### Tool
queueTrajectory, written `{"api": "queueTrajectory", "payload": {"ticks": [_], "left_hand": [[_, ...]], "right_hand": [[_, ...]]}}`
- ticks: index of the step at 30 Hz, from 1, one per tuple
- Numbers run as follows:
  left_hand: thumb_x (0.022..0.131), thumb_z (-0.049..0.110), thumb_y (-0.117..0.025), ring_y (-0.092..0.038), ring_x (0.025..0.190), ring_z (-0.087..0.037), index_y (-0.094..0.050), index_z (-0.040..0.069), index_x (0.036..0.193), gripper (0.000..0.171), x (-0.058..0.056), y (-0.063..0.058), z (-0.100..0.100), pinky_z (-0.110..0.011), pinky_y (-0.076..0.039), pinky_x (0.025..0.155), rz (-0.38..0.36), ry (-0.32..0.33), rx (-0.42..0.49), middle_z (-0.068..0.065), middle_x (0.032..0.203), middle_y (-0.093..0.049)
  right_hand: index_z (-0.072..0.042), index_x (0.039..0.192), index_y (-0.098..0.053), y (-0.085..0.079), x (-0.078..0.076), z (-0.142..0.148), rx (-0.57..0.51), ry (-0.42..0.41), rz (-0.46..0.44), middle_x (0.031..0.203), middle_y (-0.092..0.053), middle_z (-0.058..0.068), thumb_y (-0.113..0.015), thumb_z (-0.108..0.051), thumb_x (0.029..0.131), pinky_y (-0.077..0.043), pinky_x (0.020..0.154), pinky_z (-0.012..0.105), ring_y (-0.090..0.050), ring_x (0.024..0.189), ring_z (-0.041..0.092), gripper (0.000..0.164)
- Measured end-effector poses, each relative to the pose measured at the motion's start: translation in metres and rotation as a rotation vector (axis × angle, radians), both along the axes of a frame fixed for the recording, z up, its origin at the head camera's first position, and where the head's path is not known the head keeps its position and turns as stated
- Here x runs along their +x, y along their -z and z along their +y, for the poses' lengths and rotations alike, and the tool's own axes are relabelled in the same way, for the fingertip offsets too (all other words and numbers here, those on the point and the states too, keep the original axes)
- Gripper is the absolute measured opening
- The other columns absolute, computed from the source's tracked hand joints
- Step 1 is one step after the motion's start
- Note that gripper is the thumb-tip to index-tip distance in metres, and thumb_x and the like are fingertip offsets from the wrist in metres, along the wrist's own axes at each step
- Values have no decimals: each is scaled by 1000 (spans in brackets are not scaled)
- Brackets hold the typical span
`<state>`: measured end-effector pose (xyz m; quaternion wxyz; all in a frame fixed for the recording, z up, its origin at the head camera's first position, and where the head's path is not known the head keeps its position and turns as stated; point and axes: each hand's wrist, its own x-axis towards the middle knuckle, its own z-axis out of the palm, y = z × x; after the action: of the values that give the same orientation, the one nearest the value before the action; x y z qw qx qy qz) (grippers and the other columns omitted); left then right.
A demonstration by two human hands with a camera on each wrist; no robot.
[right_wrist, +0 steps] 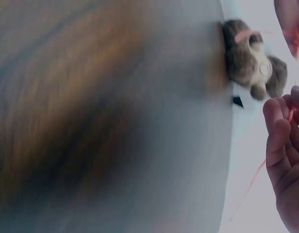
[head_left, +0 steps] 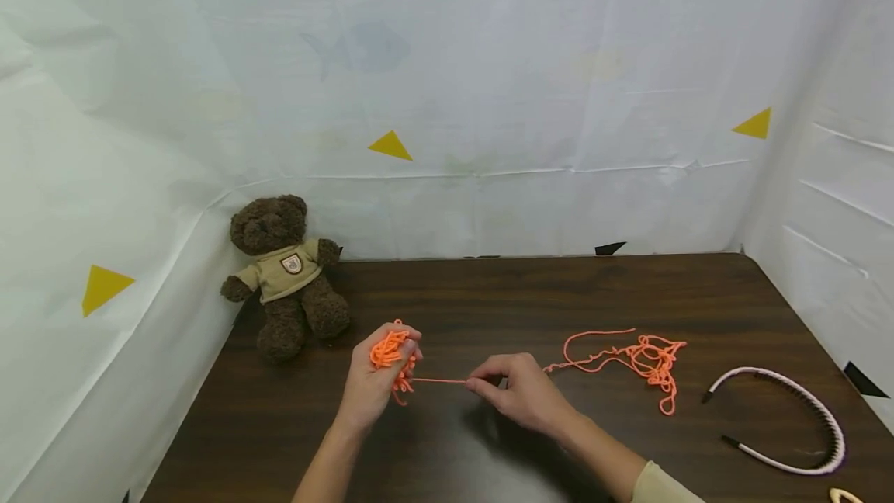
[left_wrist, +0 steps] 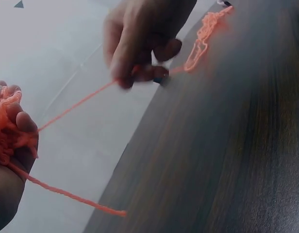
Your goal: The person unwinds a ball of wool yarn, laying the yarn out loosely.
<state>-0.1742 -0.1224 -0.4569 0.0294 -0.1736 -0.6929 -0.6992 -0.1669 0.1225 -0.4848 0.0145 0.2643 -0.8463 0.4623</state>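
My left hand (head_left: 370,379) grips a bunched wad of orange yarn (head_left: 389,351), with loops poking out between thumb and fingers. A short loose end hangs from the wad in the left wrist view. From it a single strand (head_left: 440,380) runs taut to my right hand (head_left: 520,390), which pinches it between thumb and fingertips. Past the right hand the yarn trails to a loose tangled heap (head_left: 653,363) on the table at the right. In the right wrist view the right fingers (right_wrist: 278,131) curl around the strand.
A brown teddy bear (head_left: 286,278) in a beige shirt sits at the table's back left corner, against the white sheet wall. A white headband (head_left: 831,425) lies at the right, near a partly cut-off beige object (head_left: 843,495). The dark wooden table (head_left: 279,441) spans the front.
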Motion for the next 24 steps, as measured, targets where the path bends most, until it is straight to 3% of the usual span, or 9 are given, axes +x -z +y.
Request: {"api": "queueTrajectory", "payload": {"ticks": [6,14,24], "left_hand": [[97,11,-63,-56,61,-18,-64,1,106,14,-1,1,-12,-34,-55,54,-12,-48,7,-15,83,-61],[98,7,-59,-56,61,-15,-61,-4,108,15,-3,-2,-33,-28,-54,55,4,-82,75,-12,84,-60],[100,5,-56,-51,60,-14,-61,-1,108,12,-3,-1,-61,-23,-50,54,11,-129,150,-8,84,-58]], "right_hand": [[-22,87,-76,-7,-7,39,67,100,72,78,-67,-13,-73,-21,91,-48,54,23,-55,60,4,5],[-16,84,-76,-24,-9,108,133,311,137,65,-61,-11,-76,-17,88,-41,45,24,-48,52,4,4],[-12,94,-76,-43,-3,185,256,493,149,66,-62,-8,-69,-25,94,-40,48,26,-50,54,7,15]]}}
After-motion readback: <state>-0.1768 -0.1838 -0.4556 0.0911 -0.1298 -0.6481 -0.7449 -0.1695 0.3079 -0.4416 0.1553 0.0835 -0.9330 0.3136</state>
